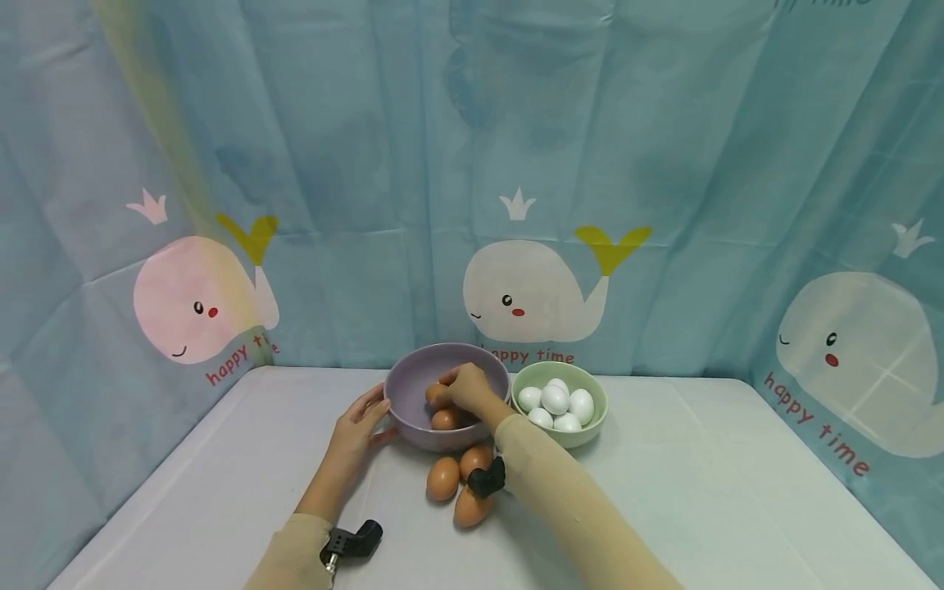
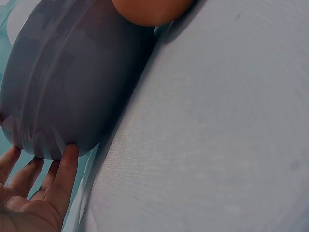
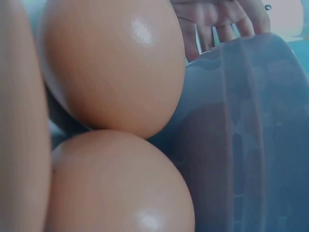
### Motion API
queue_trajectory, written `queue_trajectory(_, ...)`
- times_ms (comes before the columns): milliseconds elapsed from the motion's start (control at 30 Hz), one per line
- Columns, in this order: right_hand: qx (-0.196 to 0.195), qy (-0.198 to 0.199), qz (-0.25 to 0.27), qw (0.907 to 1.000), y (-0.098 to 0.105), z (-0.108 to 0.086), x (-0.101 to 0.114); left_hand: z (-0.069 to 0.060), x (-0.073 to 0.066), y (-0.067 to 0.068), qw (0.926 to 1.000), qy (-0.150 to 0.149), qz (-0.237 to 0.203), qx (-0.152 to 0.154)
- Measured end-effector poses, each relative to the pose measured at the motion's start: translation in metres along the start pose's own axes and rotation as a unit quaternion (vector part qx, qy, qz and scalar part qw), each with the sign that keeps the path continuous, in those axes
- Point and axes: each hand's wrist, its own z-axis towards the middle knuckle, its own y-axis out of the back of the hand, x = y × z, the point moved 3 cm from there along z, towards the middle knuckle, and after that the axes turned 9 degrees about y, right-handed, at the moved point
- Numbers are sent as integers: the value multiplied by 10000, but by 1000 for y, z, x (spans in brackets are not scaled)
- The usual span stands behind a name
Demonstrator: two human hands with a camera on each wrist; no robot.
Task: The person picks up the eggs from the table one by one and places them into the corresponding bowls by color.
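Okay, head view: the purple bowl (image 1: pixel 442 441) sits upright on the white desk (image 1: pixel 723 492). Right hand (image 1: pixel 470 389) reaches inside the purple bowl, grip pinched on a brown egg (image 1: pixel 433 396); a second egg (image 1: pixel 445 420) lies in the purple bowl toward its near side. Left hand (image 1: pixel 357 430) is at the purple bowl's left, fingers apart and touching its wall. Three loose eggs (image 1: pixel 442 479) rest on the desk just in front of the purple bowl. Green bowl (image 1: pixel 596 424), holding white eggs (image 1: pixel 555 400), stands just right of the purple bowl. Blue curtain (image 1: pixel 369 164) with whale prints hangs behind the purple bowl.

Left wrist: left hand's fingers spread, tips on the purple bowl's outer wall; one brown egg, cropped, shows beside the purple bowl.

Right wrist: two loose eggs up close, next to the purple bowl's wall. Right grip can't be told here; left fingers touch the purple bowl.
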Motion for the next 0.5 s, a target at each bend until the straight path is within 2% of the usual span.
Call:
queue_trajectory(333,-179,128,52,9997,3,0,3,-1,-1,-1,10000,-19,81,-20)
queue_trajectory(500,-89,217,656,9976,11,-11,17,-2,0,0,10000,-26,76,-3)
